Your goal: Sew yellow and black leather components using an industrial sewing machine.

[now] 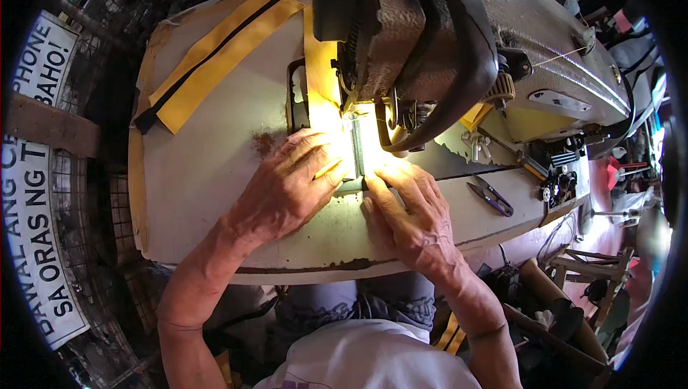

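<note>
Under the lit head of a sewing machine [401, 52], a dark zipper [357, 147] lies lengthwise between yellow fabric strips [320, 77]. My left hand [297, 178] is left of the zipper, its fingers bent and closed on the yellow fabric, a bit of which shows between them. To the right, my right hand [408, 206] rests with fingers stretched out, the tips pressing on the work beside the zipper's near end. Glare washes out the fabric by the needle, and the machine head hides the needle itself.
A finished-looking yellow strip with a black zipper [222, 56] lies at the table's [208, 181] far left. Thread snips [491, 195] and several small white bobbin-like pieces [476, 145] are on the right. Wire mesh [107, 224] with white signs stands left. A black curved guard [466, 66] overhangs the work.
</note>
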### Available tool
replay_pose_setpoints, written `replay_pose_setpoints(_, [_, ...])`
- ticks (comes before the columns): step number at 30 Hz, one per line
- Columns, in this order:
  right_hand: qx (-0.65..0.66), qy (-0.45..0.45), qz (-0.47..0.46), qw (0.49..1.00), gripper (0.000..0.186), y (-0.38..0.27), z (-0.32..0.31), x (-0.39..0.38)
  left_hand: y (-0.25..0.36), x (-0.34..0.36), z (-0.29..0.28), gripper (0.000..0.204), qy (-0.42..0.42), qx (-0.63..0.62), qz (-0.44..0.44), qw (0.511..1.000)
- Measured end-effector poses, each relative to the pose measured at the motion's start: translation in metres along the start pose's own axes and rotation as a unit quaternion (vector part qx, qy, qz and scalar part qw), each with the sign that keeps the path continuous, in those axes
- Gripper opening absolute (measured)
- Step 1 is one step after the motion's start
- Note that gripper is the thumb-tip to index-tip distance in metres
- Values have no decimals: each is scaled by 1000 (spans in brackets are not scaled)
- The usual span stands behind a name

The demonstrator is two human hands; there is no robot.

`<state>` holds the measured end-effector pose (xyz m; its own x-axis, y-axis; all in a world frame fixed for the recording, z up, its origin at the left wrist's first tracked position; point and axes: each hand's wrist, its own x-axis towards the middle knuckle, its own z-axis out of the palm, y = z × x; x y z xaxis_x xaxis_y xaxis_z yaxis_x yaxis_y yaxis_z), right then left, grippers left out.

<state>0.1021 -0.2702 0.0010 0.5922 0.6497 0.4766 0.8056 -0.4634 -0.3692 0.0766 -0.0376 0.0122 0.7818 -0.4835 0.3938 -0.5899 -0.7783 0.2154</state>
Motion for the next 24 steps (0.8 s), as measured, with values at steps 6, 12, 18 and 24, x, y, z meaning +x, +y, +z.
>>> replay_pose_setpoints(6, [24, 3, 8, 1000, 30, 1, 1, 1, -1, -1, 4, 24, 25, -63, -46, 997])
replay_pose_setpoints(12, [42, 6, -8, 999, 33, 10, 9, 3, 2, 2, 5, 22, 33, -52, -37, 997])
replay_pose_setpoints(18, [42, 13, 0, 999, 31, 10, 10, 3, -1, 4, 5, 23, 20, 8, 20, 1000])
replay_pose_setpoints(24, [44, 51, 11, 998, 27, 9, 16, 5, -3, 3, 7, 16, 44, 95, 128, 986])
